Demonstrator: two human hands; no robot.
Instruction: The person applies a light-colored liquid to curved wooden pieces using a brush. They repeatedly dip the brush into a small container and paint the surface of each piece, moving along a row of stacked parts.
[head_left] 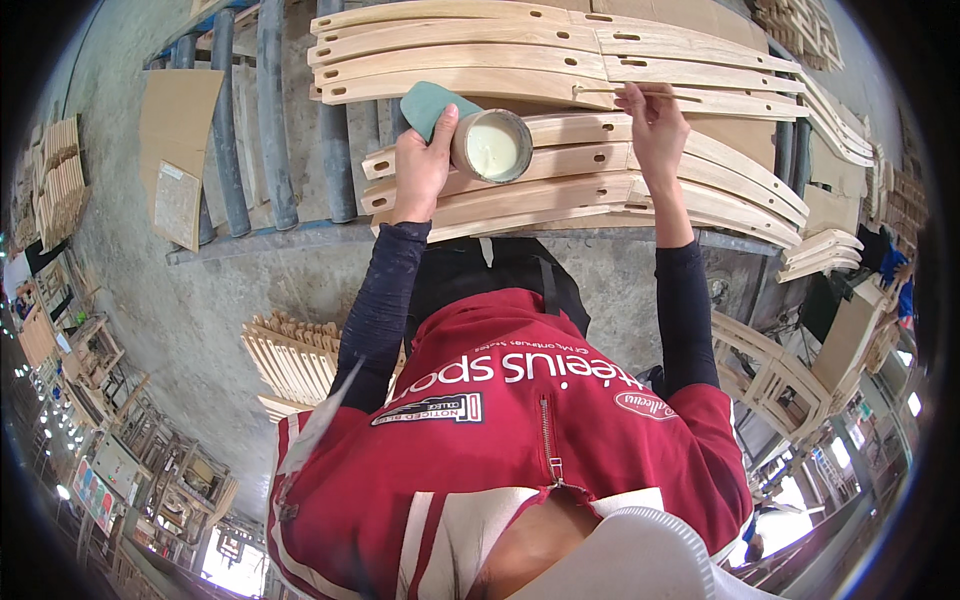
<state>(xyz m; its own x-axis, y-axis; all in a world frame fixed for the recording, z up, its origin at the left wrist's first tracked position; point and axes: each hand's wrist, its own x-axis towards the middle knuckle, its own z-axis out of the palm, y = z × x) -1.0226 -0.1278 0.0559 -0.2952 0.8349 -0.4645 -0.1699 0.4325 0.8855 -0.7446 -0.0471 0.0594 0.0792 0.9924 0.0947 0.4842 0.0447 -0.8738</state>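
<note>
the cup of pale glue (492,146) sat over the curved wooden slats (560,60), gripped in the closed left hand (422,160) together with a green pad (432,105). the right hand (655,125) pinched a thin stick (640,94) against a slat, fingers closed.

Pale matt wooden slats (560,60), creamy glossy glue in cup (492,147)

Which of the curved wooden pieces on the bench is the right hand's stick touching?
The thin wooden stick in the right hand touches the fourth curved pale wooden slat from the far edge, at its slotted end; the nearer slats lie untouched.
</note>
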